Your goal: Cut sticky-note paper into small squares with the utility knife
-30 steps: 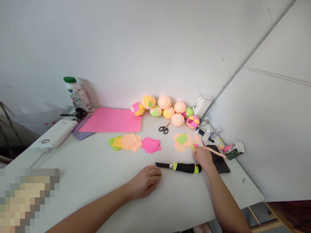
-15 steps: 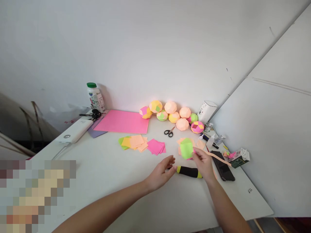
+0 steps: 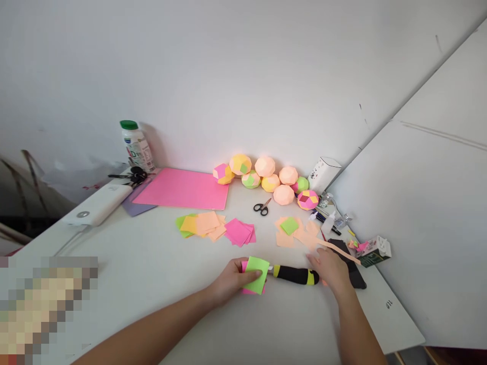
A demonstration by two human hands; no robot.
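My left hand (image 3: 232, 279) pinches a small stack of square papers (image 3: 255, 275), green on top and pink beneath, low over the white table (image 3: 152, 263). Right beside the stack lies a black and yellow utility knife (image 3: 296, 275). My right hand (image 3: 332, 269) rests at the knife's right end, fingers curled down near its handle; whether it grips anything I cannot make out. A black phone (image 3: 352, 263) lies partly under that hand.
Loose paper squares lie in piles: orange and green (image 3: 201, 224), pink (image 3: 239, 231), peach with green (image 3: 291, 229). Several paper balls (image 3: 266, 178), small scissors (image 3: 262, 207), a pink sheet (image 3: 182, 188), a bottle (image 3: 136, 146), a power bank (image 3: 97, 205) and a white box (image 3: 323, 175) sit further back.
The green paper passed from my right hand to my left, which drew it down beside the knife. My right hand dropped to the knife's right end.
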